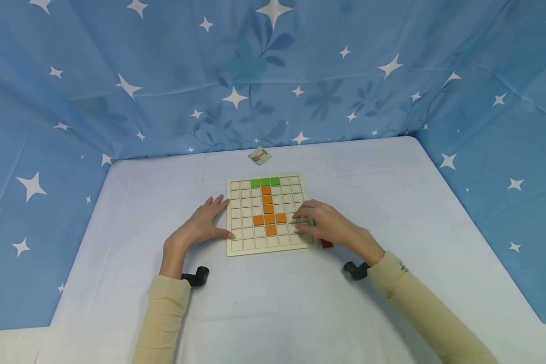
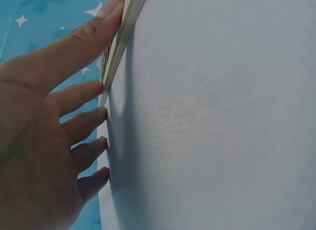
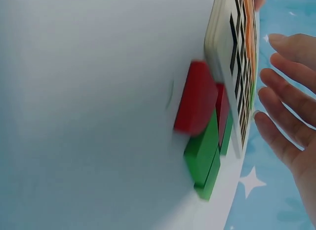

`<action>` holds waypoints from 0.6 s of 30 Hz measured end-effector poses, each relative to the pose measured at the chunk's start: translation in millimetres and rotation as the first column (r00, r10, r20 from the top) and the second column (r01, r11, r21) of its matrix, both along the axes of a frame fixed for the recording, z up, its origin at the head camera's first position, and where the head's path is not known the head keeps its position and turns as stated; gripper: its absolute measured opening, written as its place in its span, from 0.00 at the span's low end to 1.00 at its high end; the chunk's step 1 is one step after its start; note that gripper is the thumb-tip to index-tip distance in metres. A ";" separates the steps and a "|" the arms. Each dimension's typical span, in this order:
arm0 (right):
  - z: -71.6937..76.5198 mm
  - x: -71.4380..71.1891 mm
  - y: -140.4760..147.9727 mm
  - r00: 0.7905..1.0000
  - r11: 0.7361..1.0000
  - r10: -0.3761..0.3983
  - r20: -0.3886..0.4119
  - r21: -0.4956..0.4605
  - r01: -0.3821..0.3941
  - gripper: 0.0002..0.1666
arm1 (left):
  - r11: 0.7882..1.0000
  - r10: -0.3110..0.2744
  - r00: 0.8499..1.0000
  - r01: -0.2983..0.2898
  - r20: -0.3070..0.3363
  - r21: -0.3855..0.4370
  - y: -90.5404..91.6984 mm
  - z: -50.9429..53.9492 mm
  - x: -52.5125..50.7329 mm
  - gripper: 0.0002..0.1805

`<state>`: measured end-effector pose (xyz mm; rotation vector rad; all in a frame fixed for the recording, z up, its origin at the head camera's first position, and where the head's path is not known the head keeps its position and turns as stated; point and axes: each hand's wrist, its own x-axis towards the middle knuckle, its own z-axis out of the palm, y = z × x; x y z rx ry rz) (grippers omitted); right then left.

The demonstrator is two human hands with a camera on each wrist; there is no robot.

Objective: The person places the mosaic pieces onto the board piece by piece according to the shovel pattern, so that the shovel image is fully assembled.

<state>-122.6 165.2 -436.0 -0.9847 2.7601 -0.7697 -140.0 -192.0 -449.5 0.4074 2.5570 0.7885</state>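
Nearest, your tan sleeves (image 1: 164, 313) reach forward over a white surface (image 1: 264, 308), with black wrist cameras (image 1: 199, 276) beside the cuffs. Your left hand (image 1: 197, 222) and right hand (image 1: 325, 221) are well apart, either side of a pale grid board (image 1: 247, 244) lying flat mid-surface. The left has its fingers spread, index finger and thumb touching the board's left edge. The right is over the board's right side, fingers loosely bent and separated, nothing visible between them; whether their tips touch the board cannot be told. Red blocks (image 3: 195, 104) and green blocks (image 3: 203, 148) lie just beside the board's right edge. On it, orange tiles (image 1: 269, 219) form a column crossed low down by a short row; three green tiles (image 1: 265, 182) top it in the farthest row. Beyond lies a small card (image 1: 260, 155), then a blue, star-patterned curtain (image 1: 164, 60).
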 end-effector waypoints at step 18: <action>-4.9 6.3 39.9 0.996 0.996 -0.087 0.017 0.001 0.087 0.12 | 1.000 0.008 1.000 -0.007 0.015 -0.018 1.8 0.8 0.2 0.58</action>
